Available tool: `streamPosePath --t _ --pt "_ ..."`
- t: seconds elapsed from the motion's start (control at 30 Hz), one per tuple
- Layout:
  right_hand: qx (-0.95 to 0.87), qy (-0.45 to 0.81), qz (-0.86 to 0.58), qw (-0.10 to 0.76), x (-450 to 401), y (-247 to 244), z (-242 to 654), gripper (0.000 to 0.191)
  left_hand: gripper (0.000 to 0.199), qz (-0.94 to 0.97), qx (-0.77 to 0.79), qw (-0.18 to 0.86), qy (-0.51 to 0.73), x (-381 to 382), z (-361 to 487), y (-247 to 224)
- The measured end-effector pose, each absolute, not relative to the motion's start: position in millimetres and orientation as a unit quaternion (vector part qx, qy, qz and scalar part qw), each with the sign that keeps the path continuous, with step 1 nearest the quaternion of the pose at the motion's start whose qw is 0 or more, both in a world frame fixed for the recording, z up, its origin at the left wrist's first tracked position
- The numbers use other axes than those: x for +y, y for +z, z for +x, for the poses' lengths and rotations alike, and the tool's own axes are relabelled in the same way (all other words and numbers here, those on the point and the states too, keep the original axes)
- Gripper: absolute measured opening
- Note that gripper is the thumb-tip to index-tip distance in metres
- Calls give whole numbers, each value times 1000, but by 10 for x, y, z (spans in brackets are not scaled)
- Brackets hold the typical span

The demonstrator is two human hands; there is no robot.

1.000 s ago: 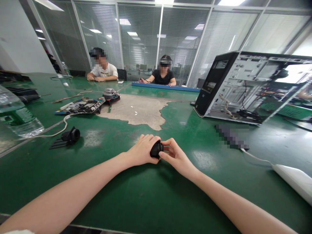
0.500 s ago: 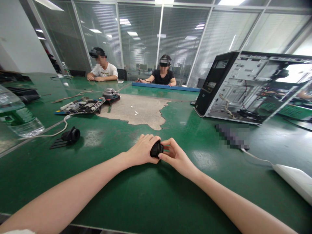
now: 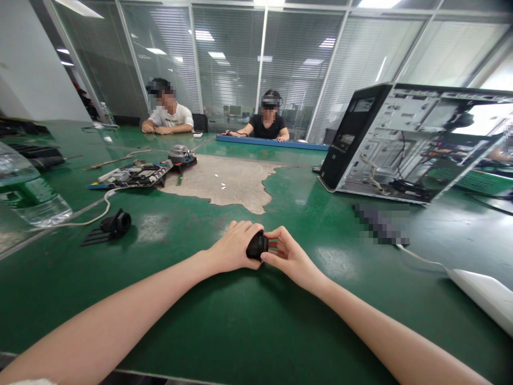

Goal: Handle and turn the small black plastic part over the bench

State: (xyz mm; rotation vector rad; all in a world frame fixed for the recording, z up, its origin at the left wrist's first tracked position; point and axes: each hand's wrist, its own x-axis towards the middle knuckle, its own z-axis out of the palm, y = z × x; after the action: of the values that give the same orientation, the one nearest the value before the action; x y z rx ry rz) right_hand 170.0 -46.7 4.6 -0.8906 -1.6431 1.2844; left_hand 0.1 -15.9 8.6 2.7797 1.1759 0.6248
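Note:
Just above the green table top, in the middle of the head view, is a small black rounded part (image 3: 256,245) with a ridged right end. My left hand (image 3: 233,247) wraps round it from the left, fingers over the far side and thumb at the near side. From the right, my right hand (image 3: 289,258) pinches the ridged end between thumb and fingertips. Much of the black part is hidden by my left fingers, so its exact kind does not show. To the left lies another black part (image 3: 114,224) with a round tube end and long thin prongs.
A circuit board (image 3: 134,175) and a heatsink fan (image 3: 181,155) stand at the left back. An opened computer case (image 3: 348,141) is at the right. Left is a water bottle (image 3: 32,192); right, a white corded device (image 3: 483,294). Two people sit across the table (image 3: 192,331).
The black part has turned slightly between my hands. Both hands stay in nearly the same place.

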Motion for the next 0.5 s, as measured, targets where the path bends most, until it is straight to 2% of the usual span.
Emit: streamPosePath --t 0.17,0.5 --pt "-652 499 -361 442 -460 37 1684 18 53 900 379 21 214 -162 6 80" --pt "-659 508 -368 415 -459 59 1710 25 54 903 379 24 203 -157 3 88"
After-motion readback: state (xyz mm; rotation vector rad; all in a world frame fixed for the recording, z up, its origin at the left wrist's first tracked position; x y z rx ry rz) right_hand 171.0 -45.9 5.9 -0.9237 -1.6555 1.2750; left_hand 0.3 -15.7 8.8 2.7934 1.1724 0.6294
